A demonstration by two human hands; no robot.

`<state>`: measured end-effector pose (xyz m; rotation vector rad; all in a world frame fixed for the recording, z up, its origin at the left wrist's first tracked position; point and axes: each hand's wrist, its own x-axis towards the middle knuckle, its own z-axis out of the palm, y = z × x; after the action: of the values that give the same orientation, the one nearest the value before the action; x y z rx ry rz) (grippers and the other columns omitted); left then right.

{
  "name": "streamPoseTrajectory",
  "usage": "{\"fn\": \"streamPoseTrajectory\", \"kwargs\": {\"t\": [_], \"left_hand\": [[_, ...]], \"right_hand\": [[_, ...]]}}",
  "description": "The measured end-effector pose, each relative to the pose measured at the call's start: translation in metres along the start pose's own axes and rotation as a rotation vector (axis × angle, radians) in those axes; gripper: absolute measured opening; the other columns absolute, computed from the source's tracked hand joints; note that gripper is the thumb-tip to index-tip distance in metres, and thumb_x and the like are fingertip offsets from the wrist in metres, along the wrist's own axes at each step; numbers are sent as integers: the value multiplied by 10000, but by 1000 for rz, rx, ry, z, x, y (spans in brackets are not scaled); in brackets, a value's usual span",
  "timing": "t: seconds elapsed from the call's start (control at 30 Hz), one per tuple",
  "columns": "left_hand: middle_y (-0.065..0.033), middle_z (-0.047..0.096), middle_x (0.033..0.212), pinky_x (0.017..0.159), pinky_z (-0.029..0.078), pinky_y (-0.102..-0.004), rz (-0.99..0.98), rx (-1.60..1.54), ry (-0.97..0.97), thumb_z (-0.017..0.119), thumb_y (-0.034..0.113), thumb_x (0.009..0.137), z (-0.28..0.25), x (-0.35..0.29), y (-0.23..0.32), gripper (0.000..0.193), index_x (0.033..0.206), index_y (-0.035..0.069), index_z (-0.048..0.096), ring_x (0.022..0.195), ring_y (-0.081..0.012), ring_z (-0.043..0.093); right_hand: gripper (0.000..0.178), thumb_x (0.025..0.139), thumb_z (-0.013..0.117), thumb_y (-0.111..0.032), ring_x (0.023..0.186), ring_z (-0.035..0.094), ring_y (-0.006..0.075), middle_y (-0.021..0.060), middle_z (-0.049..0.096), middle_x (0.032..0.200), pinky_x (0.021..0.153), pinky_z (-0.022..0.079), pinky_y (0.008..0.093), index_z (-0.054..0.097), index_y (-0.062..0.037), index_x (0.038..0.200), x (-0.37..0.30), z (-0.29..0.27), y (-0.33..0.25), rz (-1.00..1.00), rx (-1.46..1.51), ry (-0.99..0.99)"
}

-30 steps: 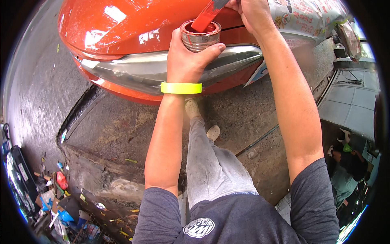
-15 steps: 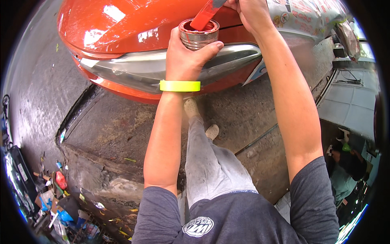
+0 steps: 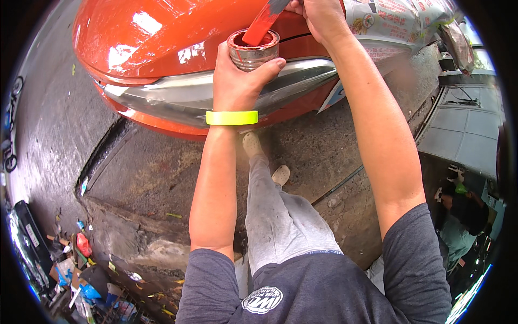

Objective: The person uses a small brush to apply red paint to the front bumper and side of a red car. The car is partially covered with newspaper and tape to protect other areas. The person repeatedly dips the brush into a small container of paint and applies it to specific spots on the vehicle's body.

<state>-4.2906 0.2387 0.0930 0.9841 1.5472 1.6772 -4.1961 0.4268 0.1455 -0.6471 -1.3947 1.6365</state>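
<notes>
My left hand, with a neon-yellow band at the wrist, is wrapped round a small open metal can. Red paint coats the can's rim and inner wall. A flat stirring stick slants into its mouth, red over the lower part and grey higher up. At the top edge of the picture my right hand has its fingers closed at the stick's upper end, which is partly cut off. Just beyond the can lies the glossy orange car body with a long clear headlight.
Printed plastic sheeting covers the car's right part. A gutter slot and a raised ledge run along the floor at left. Rubbish is heaped at lower left. Another person is at far right, near a pale vehicle.
Both hands, with the can and stick, sit slightly further left in the picture. The stick remains in the can. The whole view has shifted a little.
</notes>
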Motion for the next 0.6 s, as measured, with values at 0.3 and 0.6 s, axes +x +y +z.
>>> {"fn": "streamPoseTrajectory", "kwargs": {"t": [0.3,0.6], "left_hand": [[-126,691,1220,954,569,-337,17,-101,-21,969,215,743,4,-1,1,766,1337,-13,543,1075,-187,688],[-117,610,1351,1082,498,-387,160,142,33,974,104,648,12,-100,23,878,1399,19,528,1246,-227,605]], "right_hand": [[226,1116,545,-299,714,582,49,-47,657,851,605,459,213,665,-130,1027,-4,-4,-4,5,-135,13],[235,1051,670,-233,657,592,109,13,652,762,604,478,301,657,-31,931,-136,21,-88,-115,-494,-186]]}}
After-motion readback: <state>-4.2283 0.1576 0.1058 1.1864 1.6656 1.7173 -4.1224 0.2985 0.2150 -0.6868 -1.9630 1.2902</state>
